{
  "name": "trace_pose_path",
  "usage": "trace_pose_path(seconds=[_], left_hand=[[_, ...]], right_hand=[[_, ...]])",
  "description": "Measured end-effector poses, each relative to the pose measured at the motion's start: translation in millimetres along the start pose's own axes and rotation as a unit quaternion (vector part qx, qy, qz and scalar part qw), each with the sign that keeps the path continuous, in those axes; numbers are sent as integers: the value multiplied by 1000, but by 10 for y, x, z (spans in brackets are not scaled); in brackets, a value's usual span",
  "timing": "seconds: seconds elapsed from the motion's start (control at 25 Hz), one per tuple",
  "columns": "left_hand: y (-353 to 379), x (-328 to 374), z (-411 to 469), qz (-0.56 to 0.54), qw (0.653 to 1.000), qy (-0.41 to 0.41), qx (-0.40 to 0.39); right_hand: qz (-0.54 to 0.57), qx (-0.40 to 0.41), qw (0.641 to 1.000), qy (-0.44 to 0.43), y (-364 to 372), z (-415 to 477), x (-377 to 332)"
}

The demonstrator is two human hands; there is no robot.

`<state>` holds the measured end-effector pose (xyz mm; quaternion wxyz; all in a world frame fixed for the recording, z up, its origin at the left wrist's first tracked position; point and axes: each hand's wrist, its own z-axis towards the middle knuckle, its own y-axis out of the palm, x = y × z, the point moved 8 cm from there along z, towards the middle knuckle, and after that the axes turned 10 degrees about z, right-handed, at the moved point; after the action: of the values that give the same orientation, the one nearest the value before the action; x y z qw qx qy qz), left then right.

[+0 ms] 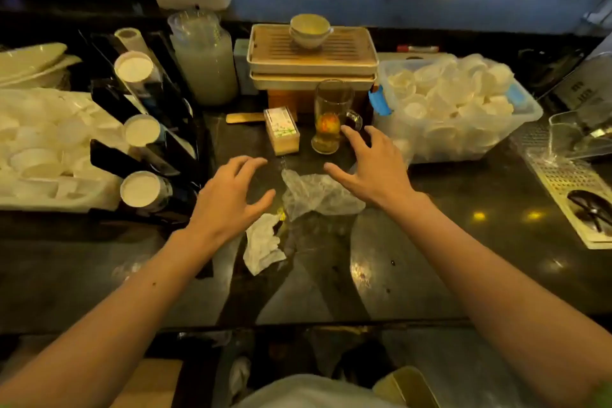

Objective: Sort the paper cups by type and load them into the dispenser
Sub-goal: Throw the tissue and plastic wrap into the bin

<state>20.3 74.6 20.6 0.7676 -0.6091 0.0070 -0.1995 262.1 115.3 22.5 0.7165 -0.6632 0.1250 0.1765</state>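
Bare-skinned and holding nothing, the left hand [228, 199] and right hand [371, 169] hovered over the dark counter [463, 258] with fingers spread wide, flanking a crumpled clear plastic wrapper [318, 195], probably cleared aside. A wadded tissue [263, 245] lay just below it. Behind the right fingertips stood a glass mug [332, 116]. To the left, the slanted dispenser [145, 129] held cup stacks [139, 131] in its tubes, apparently loaded. Loose paper cups [447, 96] filled a clear bin [526, 109] on the right, within reach for sorting.
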Motion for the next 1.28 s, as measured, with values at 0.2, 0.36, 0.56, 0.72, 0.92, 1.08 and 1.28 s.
trace_pose_path(seconds=[0.2, 0.36, 0.56, 0.72, 0.92, 1.08, 1.28], left_hand=[[688, -197, -378, 2, 988, -54, -146], [991, -213, -541, -17, 978, -64, -197], [1244, -193, -622, -13, 964, -86, -250], [1320, -205, -668, -24, 962, -105, -250], [1255, -214, -664, -74, 960, -150, -224], [1198, -214, -697, -100, 960, -166, -205], [966, -110, -722, -112, 974, -143, -135]], right_hand=[[3, -77, 995, 66, 533, -47, 204], [-5, -112, 990, 88, 832, -62, 319], [-25, -137, 984, 110, 1049, -102, 402], [16, -170, 977, 129, 1198, -190, 441], [41, -167, 978, 120, 1242, -282, 464], [137, -102, 980, 103, 1082, -449, 441], [284, -10, 955, 83, 822, -780, 305]])
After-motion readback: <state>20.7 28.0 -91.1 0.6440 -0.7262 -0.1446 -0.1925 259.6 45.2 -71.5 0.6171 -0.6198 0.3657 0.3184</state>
